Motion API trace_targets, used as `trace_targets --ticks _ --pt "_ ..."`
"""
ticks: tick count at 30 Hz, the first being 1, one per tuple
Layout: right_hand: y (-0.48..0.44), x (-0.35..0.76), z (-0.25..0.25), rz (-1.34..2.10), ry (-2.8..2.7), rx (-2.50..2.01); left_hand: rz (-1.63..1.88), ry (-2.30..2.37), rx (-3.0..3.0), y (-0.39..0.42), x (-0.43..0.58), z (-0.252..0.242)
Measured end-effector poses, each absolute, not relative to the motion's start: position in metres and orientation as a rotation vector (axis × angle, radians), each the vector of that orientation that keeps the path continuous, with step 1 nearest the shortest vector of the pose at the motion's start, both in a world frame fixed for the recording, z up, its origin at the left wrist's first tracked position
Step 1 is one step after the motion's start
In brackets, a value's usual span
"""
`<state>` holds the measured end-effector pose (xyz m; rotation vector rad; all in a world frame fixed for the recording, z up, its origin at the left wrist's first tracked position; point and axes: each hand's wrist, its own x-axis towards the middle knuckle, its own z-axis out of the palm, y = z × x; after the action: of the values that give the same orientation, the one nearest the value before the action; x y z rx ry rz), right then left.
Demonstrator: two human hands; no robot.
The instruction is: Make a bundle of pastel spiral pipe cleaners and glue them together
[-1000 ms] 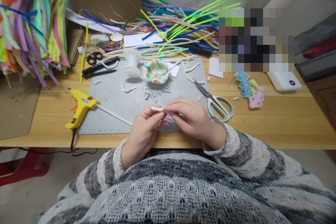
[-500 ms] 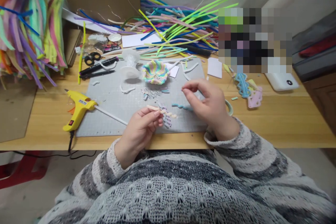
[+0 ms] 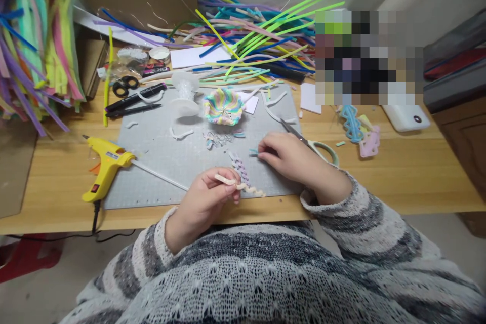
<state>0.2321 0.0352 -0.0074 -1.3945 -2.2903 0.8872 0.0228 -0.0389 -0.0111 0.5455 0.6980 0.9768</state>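
Observation:
My left hand [image 3: 207,195] pinches a wavy cream pipe-cleaner piece [image 3: 243,187] near the front edge of the grey cutting mat [image 3: 159,152]. A zigzag lilac piece [image 3: 240,168] lies on the mat just beyond it. My right hand [image 3: 290,154] rests on the mat with its fingers closed on a small teal pipe-cleaner piece [image 3: 253,152]. A pastel ruffled pipe-cleaner flower [image 3: 223,106] sits further back on the mat.
A yellow glue gun [image 3: 104,167] lies at the mat's left edge. Green-handled scissors [image 3: 315,144] lie right of my right hand. Heaps of coloured pipe cleaners [image 3: 258,35] fill the back of the wooden desk [image 3: 417,177], with a bundle [image 3: 34,55] at far left.
My right hand left the cream piece, lifted to the right, then came down on the teal piece on the mat. My left hand kept the cream piece and drew nearer the front edge.

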Motion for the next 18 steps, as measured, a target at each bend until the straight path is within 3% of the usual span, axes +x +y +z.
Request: trace_targets --ticks 4,7,11,18 --pt "0.036 0.228 0.000 1.732 -1.545 -1.167 0.973 0.701 0.543 -0.039 0.022 -0.012" --pt "0.034 0.226 0.004 2.103 -1.096 -0.990 0.961 0.692 0.521 -0.038 0.022 -0.013" --pt "0.031 0.222 0.004 2.292 -0.974 -0.874 0.922 0.670 0.481 -0.037 0.022 -0.014" --pt "0.022 0.215 0.001 2.290 -1.253 -0.695 0.779 0.587 0.423 -0.038 0.022 -0.015"
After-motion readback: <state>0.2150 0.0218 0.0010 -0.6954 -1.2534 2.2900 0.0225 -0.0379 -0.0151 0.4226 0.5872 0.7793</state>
